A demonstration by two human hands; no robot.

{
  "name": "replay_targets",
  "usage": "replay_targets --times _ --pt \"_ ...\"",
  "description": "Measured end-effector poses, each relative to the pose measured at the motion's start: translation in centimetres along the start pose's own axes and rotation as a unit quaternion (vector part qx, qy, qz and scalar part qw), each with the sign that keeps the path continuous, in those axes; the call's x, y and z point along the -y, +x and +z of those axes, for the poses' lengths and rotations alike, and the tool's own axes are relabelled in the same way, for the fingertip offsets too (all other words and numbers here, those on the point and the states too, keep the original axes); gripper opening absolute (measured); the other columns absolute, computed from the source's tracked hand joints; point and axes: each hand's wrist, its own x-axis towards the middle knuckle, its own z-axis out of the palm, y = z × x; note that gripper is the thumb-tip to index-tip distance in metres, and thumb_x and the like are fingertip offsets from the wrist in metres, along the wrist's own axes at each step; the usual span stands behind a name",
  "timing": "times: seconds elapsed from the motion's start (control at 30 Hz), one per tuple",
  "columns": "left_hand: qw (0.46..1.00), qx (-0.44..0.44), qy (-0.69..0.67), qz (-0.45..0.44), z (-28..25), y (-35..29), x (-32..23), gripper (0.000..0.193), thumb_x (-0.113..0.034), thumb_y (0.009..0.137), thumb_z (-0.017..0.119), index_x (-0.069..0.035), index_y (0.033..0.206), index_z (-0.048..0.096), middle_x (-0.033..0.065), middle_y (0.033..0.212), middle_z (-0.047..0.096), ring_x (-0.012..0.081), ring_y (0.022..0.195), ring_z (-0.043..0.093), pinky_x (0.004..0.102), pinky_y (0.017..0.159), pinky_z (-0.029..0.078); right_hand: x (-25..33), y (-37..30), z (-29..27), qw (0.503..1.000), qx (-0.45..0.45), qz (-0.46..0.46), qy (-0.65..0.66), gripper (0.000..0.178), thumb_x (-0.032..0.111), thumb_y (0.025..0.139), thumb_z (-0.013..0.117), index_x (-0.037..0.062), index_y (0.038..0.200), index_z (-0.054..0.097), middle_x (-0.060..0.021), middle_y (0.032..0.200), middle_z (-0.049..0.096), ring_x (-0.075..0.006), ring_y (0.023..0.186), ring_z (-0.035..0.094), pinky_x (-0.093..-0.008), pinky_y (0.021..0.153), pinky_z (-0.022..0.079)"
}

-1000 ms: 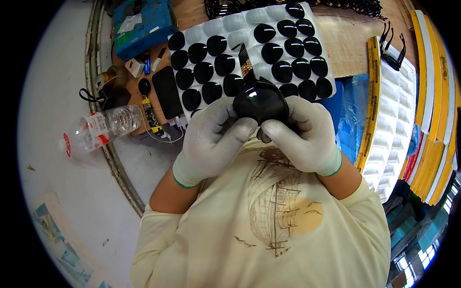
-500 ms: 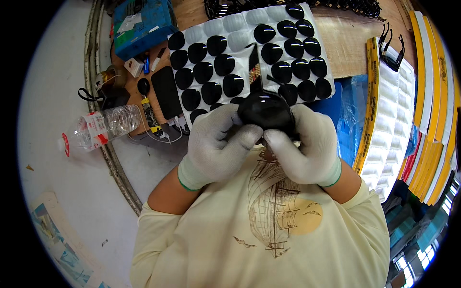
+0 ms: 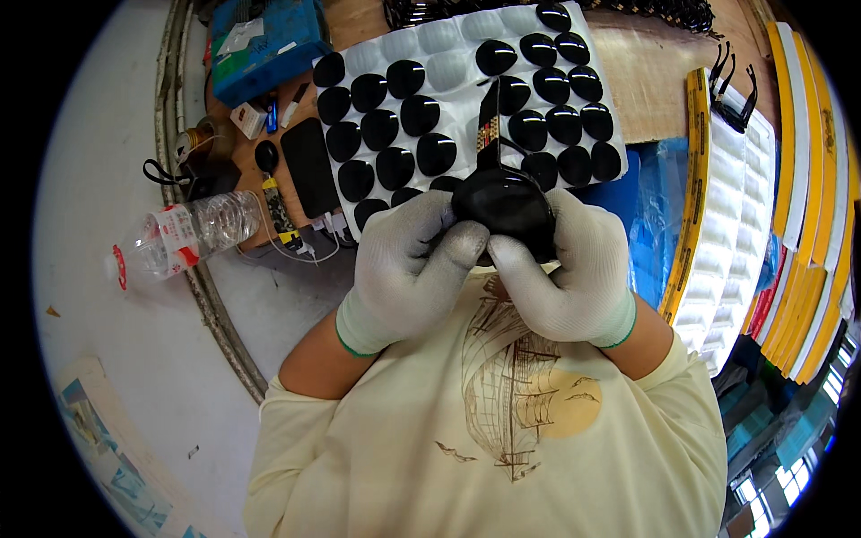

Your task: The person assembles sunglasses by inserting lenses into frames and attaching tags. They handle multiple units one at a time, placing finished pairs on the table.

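Between both gloved hands is a pair of black sunglasses [image 3: 504, 208], held in front of my chest. One temple, with a gold and red pattern, points up and away from me. My left hand [image 3: 408, 269] grips the left side, its thumb pressed near the lower edge of the dark lens. The right side is in my right hand [image 3: 574, 264], whose thumb also presses at the lower edge. The fingers behind the frame are hidden. Just beyond the hands lies a white moulded tray [image 3: 457, 40] bearing many dark lenses [image 3: 419, 116] in rows; some of its far pockets hold none.
Left of the tray are a black phone [image 3: 308, 168], a yellow-black tool [image 3: 281, 211], a blue box [image 3: 269, 54] and a plastic bottle [image 3: 184, 238]. At right stand a white tray [image 3: 731, 224] with black glasses [image 3: 735, 112] on its far end and stacked yellow-edged trays [image 3: 807, 206].
The sunglasses have shifted slightly right and tilted, and the raised temple has swung a little to the right. Both hands keep their grip.
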Motion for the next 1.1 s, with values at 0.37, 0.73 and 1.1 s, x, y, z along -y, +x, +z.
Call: replay_targets --times 0.37,0.73,1.1 --pt "0.995 -0.060 -0.073 -0.035 -0.6 -1.2 -1.3 0.019 -0.009 0.096 0.060 0.004 0.108 0.067 0.0032 0.085 0.065 0.0086 0.074 0.054 0.0252 0.067 0.047 -1.5 0.4 -1.2 0.909 0.098 0.108 0.390 0.044 0.000 0.084 0.070 -0.0044 0.124 0.052 -0.0111 0.112 0.065 -0.0160 0.101 0.068 -0.0310 0.089 0.055" --pt "0.995 0.000 0.019 0.094 -1.2 -1.3 -2.9 0.023 -0.007 0.083 0.071 0.004 0.103 0.068 0.0160 0.094 0.071 0.0222 0.080 0.070 0.0319 0.073 0.055 -2.7 0.2 -2.2 0.877 0.176 0.095 0.436 0.039 0.007 0.085 0.072 -0.0043 0.119 0.059 -0.0110 0.105 0.069 -0.0178 0.097 0.068 -0.0330 0.090 0.054" --pt "0.992 0.019 0.021 0.120 -0.5 -1.1 -2.7 0.017 -0.009 0.077 0.080 0.000 0.085 0.069 0.0156 0.083 0.069 0.0241 0.067 0.067 0.0319 0.060 0.052 -3.6 0.3 -2.4 0.843 0.218 0.091 0.482 0.038 0.010 0.083 0.074 -0.0039 0.117 0.064 -0.0096 0.104 0.071 -0.0174 0.095 0.068 -0.0324 0.087 0.054"
